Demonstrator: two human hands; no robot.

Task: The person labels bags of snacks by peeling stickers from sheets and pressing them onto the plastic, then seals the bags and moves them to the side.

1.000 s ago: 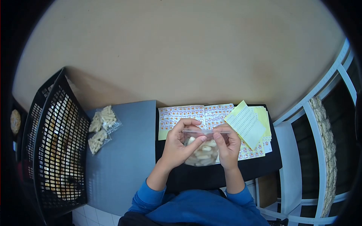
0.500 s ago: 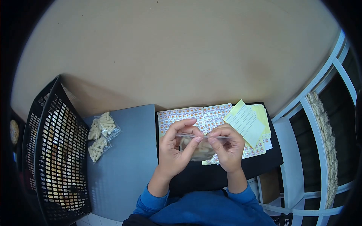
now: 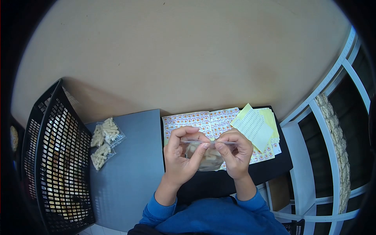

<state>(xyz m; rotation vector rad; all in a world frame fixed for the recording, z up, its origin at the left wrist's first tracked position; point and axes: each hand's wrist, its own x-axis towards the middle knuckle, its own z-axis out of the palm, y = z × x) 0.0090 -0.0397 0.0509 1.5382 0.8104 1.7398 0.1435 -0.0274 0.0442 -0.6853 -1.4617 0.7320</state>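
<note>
A clear plastic bag point(image 3: 208, 161) with pale, stick-like pieces inside hangs between my two hands. My left hand point(image 3: 184, 154) pinches its top edge between thumb and forefinger. Close beside it, my right hand point(image 3: 235, 152) pinches the same edge, both thumbs nearly meeting at the middle. The bag hangs below the fingers, above the front of the sticker sheets point(image 3: 188, 120). Yellow-backed label sheets point(image 3: 256, 129) lie stacked beyond my right hand.
Filled clear bags point(image 3: 105, 133) of similar pale pieces lie on the grey table point(image 3: 129, 176). A black perforated basket point(image 3: 64, 164) stands at the left. White shelving point(image 3: 307, 168) holding a long bag of pale pieces point(image 3: 337, 145) rises at the right.
Both hands keep their pinch on the bag's top edge. The bag's lower part has swung slightly and shows more of its contents. The view has shifted a little.
</note>
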